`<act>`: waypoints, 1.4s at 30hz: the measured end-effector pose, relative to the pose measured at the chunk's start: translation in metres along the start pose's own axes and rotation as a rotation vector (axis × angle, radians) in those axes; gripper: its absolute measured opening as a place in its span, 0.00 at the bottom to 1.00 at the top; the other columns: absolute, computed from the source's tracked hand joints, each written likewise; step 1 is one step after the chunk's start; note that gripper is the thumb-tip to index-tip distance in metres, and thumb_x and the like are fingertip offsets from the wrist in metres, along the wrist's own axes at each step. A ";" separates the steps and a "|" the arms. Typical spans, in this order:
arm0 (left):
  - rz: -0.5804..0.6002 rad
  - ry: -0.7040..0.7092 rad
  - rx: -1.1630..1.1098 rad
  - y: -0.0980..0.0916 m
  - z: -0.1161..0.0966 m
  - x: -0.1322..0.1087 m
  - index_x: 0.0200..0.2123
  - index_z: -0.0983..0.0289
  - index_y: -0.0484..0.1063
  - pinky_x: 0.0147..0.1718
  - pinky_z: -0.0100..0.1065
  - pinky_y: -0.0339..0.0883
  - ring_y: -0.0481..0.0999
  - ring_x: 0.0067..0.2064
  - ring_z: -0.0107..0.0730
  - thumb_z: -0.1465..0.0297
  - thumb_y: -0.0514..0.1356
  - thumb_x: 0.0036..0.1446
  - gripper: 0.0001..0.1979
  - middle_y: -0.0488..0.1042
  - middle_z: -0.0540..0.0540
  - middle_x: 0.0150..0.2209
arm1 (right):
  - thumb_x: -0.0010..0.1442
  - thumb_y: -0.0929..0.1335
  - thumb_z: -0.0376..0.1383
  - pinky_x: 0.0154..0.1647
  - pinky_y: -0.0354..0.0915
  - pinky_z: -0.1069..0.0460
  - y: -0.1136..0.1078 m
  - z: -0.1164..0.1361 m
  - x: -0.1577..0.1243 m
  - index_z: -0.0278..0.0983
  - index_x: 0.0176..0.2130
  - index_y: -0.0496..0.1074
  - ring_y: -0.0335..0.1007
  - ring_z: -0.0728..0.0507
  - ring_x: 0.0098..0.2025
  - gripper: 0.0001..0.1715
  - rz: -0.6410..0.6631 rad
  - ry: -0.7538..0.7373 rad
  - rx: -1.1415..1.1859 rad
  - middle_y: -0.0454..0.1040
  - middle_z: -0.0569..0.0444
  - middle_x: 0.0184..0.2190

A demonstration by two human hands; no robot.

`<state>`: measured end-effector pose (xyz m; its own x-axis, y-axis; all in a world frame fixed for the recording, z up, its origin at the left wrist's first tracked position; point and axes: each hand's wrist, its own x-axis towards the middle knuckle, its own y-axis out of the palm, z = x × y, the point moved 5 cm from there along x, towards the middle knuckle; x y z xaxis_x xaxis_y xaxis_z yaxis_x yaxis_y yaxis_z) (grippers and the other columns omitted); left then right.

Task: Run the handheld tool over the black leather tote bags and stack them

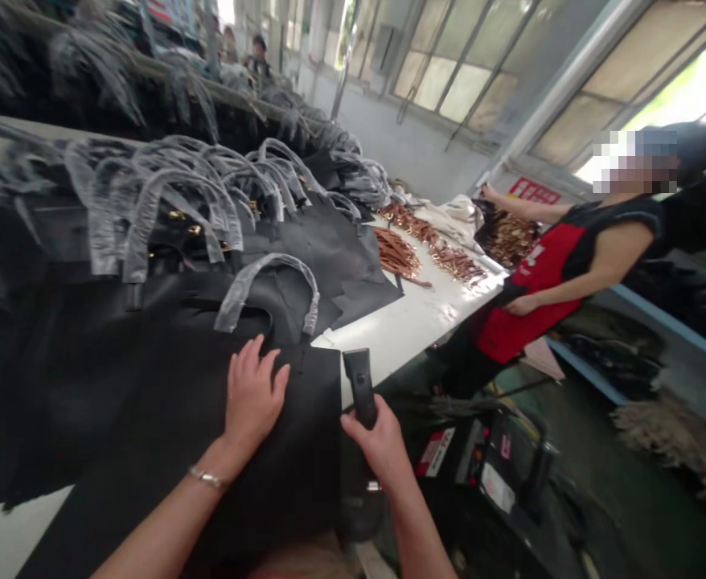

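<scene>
Big factory windows (455, 88) run down the right side of this workshop, and a long white tabletop (413, 322) stretches away from me. One person (258, 56) stands far off beyond its end, and one co-worker in a red apron (537, 281) stands along its right side. Black leather bag panels cover most of the tabletop, overlapping one another, and I count more than a dozen arched handles wrapped in clear plastic, too bunched up to number exactly. One of those handles (267, 288) stands apart nearest me, on the black leather panel (296, 418) right under my hands. My left hand (253, 394) lies open and flat on that panel, fingers spread, with one bracelet (207, 478) on the wrist. My right hand (377, 446) is closed around one black handheld tool (360, 386), which points upward just beside the panel's edge; I can't tell what kind of tool it is. Farther along the tabletop lie two loose heaps of tan straps (396, 253), and a third mass of straps (506, 239) sits near the co-worker's raised hand (491, 193). Below to my right stands one black machine (479, 458).
</scene>
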<state>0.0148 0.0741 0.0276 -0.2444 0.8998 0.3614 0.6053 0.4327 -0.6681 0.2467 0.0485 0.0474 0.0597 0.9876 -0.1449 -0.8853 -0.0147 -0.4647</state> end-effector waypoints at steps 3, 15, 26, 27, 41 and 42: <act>0.305 -0.145 -0.539 0.014 -0.018 -0.020 0.48 0.66 0.72 0.53 0.46 0.65 0.72 0.53 0.47 0.54 0.52 0.60 0.24 0.72 0.64 0.52 | 0.46 0.73 0.38 0.33 0.66 0.52 0.005 0.016 -0.012 0.37 0.37 0.72 0.72 0.45 0.31 0.16 0.013 -0.021 -0.017 0.77 0.56 0.29; 0.687 -0.407 -1.011 0.038 -0.046 -0.055 0.50 0.68 0.73 0.49 0.43 0.69 0.76 0.46 0.47 0.57 0.61 0.55 0.25 0.77 0.61 0.44 | 0.48 0.70 0.32 0.49 0.69 0.47 0.033 0.047 -0.016 0.39 0.55 0.66 0.72 0.40 0.47 0.34 0.100 -0.290 -0.063 0.75 0.50 0.46; 0.410 0.386 0.258 -0.006 0.011 -0.017 0.56 0.57 0.67 0.63 0.55 0.43 0.58 0.63 0.46 0.57 0.59 0.58 0.24 0.61 0.59 0.63 | 0.53 0.70 0.38 0.51 0.69 0.43 -0.018 0.020 0.008 0.41 0.64 0.59 0.72 0.36 0.51 0.41 0.356 -0.080 -0.090 0.76 0.51 0.49; 0.397 0.379 0.270 -0.004 0.014 -0.019 0.57 0.58 0.66 0.64 0.54 0.42 0.57 0.64 0.45 0.56 0.58 0.59 0.25 0.60 0.59 0.63 | 0.53 0.70 0.38 0.46 0.71 0.45 -0.018 0.021 0.006 0.41 0.64 0.59 0.74 0.38 0.46 0.41 0.403 -0.053 -0.089 0.78 0.52 0.46; 0.180 0.235 0.137 0.041 0.023 0.009 0.36 0.54 0.77 0.49 0.49 0.55 0.71 0.46 0.44 0.64 0.56 0.58 0.09 0.75 0.54 0.44 | 0.44 0.74 0.41 0.42 0.70 0.49 0.004 0.033 0.017 0.42 0.61 0.64 0.74 0.37 0.43 0.45 0.430 -0.152 -0.094 0.79 0.55 0.42; 0.191 0.230 0.108 0.044 0.022 0.013 0.33 0.55 0.77 0.49 0.49 0.54 0.72 0.45 0.43 0.65 0.55 0.59 0.09 0.76 0.53 0.42 | 0.44 0.74 0.42 0.44 0.69 0.48 0.003 0.032 0.018 0.41 0.61 0.63 0.74 0.36 0.45 0.47 0.423 -0.177 -0.078 0.78 0.54 0.44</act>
<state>0.0210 0.1056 -0.0115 0.0517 0.9345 0.3521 0.5367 0.2713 -0.7989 0.2305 0.0714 0.0719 -0.3843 0.9039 -0.1880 -0.7772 -0.4267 -0.4625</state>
